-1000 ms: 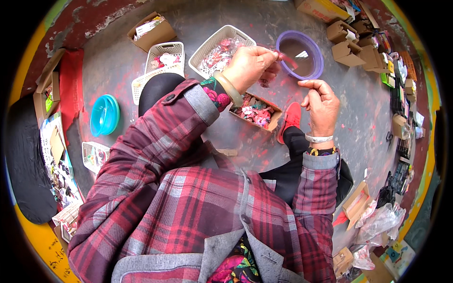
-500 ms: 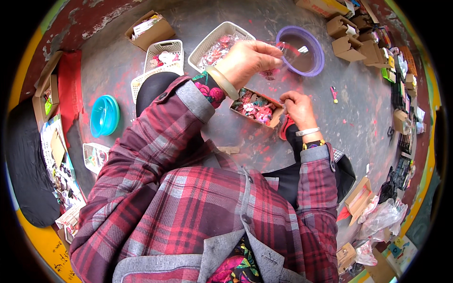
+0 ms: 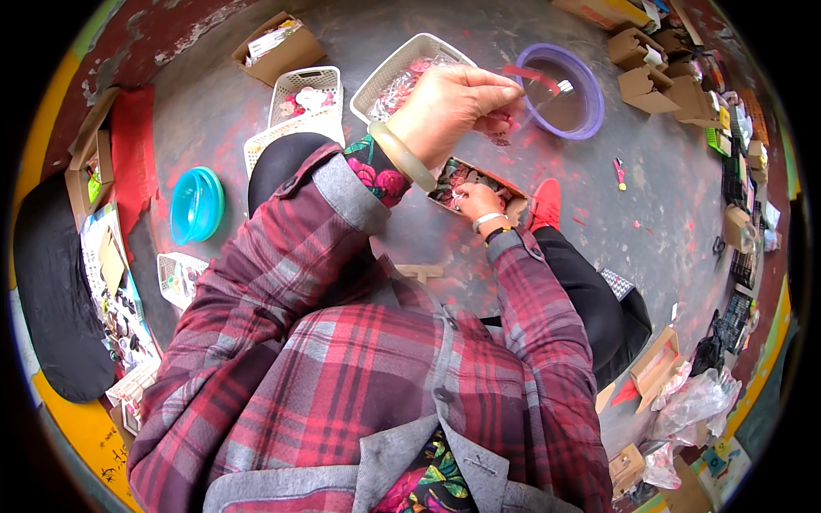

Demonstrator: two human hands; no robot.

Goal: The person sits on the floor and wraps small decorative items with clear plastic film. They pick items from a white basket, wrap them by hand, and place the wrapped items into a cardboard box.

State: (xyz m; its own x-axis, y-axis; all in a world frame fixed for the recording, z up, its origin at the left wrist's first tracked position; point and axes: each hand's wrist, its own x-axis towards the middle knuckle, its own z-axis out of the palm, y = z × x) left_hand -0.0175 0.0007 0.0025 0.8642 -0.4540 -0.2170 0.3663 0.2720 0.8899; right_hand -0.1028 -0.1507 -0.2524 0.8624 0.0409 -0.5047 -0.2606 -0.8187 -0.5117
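My left hand [image 3: 453, 107] is raised over the floor, its thumb and fingers pinched on a small clear plastic bag [image 3: 505, 132]. Pink pieces show low in the bag, and a red strip runs along its upper part. Below and to the right of that wrist, my right hand [image 3: 481, 203] reaches into an open cardboard box [image 3: 516, 208] filled with pink, red and grey-green small pieces. Its fingers are closed among them, near a whitish bit; what they hold is too small to make out.
Beyond my left hand stand a white basket [image 3: 369, 92] of bagged pink pieces and a purple basin [image 3: 597, 111]. Smaller white baskets [image 3: 275, 128] are left of it. Turquoise bowls [image 3: 212, 205] sit farther left; boxes [image 3: 646, 88] line the right side.
My right hand has moved left from beside the cardboard box into it. My left hand still holds up the bag, which has shifted slightly. A red shoe is now more exposed.
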